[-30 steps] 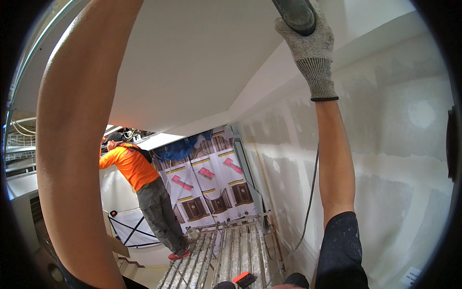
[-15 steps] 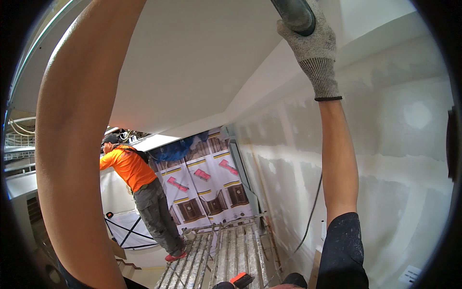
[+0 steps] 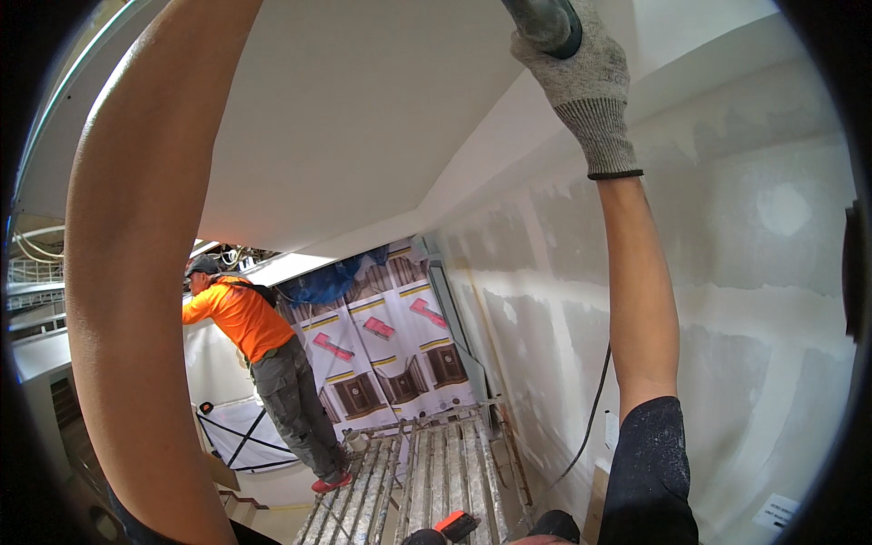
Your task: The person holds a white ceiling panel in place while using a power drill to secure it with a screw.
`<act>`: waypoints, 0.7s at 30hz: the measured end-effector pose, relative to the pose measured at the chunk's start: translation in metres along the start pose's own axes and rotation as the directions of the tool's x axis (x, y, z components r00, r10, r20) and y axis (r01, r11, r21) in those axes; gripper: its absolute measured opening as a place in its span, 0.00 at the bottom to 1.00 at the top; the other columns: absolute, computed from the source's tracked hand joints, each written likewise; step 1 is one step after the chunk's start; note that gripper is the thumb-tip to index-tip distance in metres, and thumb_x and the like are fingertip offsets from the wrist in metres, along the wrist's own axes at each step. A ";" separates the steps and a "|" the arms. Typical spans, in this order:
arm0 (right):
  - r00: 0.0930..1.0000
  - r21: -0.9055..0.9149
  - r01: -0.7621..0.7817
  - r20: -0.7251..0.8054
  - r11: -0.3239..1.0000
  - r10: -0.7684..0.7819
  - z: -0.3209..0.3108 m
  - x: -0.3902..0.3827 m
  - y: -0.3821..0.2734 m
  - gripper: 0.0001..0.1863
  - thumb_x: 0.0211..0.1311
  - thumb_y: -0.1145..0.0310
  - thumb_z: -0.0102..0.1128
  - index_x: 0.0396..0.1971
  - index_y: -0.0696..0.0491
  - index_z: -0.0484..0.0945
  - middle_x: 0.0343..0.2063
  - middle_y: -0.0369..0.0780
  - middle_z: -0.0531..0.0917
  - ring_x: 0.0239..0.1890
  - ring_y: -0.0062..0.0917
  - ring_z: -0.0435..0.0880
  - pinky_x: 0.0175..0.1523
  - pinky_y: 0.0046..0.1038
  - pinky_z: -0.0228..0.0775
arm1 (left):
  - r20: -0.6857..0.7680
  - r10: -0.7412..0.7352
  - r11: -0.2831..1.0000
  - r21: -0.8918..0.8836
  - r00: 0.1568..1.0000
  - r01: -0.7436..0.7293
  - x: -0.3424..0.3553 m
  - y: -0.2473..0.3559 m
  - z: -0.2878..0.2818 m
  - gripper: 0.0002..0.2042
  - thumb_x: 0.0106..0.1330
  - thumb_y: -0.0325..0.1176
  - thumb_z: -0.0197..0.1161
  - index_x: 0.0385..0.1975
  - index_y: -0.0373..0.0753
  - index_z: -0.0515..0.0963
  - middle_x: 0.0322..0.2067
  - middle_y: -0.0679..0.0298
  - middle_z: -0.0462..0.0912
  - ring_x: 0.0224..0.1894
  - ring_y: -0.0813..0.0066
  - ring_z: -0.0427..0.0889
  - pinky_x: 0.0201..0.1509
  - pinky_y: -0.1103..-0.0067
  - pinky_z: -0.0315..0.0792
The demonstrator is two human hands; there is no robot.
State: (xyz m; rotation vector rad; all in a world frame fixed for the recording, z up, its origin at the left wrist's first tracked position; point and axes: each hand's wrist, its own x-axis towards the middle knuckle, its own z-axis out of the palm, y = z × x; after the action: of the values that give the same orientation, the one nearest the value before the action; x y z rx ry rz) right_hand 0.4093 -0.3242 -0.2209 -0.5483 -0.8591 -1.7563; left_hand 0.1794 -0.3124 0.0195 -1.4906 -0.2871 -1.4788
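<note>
Being gripped at one o'clock by the right hand, the dark tool seems stiff, heavy, best held mid-body; left hand unseen.

A white label on the wall is too small to read.

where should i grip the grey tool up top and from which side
Probably around the rounded near end of the grey tool, from the lower right, where the gloved right hand holds it; its thick barrel shape suits a wrapping grip.
</note>
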 end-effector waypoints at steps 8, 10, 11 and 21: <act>1.000 -0.071 0.009 0.027 0.997 -0.007 -0.002 0.000 0.002 0.43 0.52 0.66 0.75 0.70 0.52 0.66 0.62 0.48 0.78 0.65 0.41 0.77 0.68 0.37 0.71 | -0.028 -0.008 1.000 -0.027 1.000 0.007 -0.002 -0.001 0.004 0.34 0.52 0.65 0.70 0.43 0.36 0.88 0.45 0.50 0.89 0.49 0.52 0.87 0.53 0.65 0.78; 0.998 -0.097 0.055 0.014 0.994 -0.053 -0.001 0.001 0.003 0.44 0.52 0.65 0.75 0.70 0.52 0.66 0.62 0.48 0.78 0.65 0.42 0.77 0.68 0.37 0.71 | -0.008 -0.002 1.000 -0.011 1.000 0.002 0.000 -0.002 0.004 0.34 0.52 0.65 0.70 0.42 0.36 0.88 0.44 0.50 0.89 0.48 0.52 0.87 0.52 0.64 0.78; 0.998 -0.100 0.057 0.015 0.993 -0.056 -0.002 0.000 0.003 0.44 0.52 0.65 0.75 0.70 0.52 0.66 0.62 0.48 0.78 0.65 0.42 0.77 0.68 0.37 0.71 | -0.010 -0.003 1.000 -0.015 1.000 0.002 0.000 -0.003 0.005 0.34 0.52 0.65 0.70 0.42 0.36 0.88 0.44 0.50 0.89 0.48 0.52 0.87 0.52 0.64 0.78; 0.993 -0.184 -0.087 0.065 0.979 0.101 -0.026 -0.020 -0.010 0.40 0.55 0.65 0.76 0.68 0.54 0.69 0.56 0.45 0.82 0.58 0.35 0.82 0.62 0.33 0.76 | -0.037 -0.017 1.000 -0.022 0.999 0.016 -0.004 0.005 0.004 0.36 0.50 0.67 0.70 0.44 0.37 0.88 0.45 0.51 0.89 0.49 0.53 0.87 0.53 0.65 0.78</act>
State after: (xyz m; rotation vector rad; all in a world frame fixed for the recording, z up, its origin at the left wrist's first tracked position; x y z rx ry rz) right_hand 0.4081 -0.3298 -0.2543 -0.7654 -0.7158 -1.7458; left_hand 0.1845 -0.3100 0.0146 -1.4792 -0.2624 -1.5259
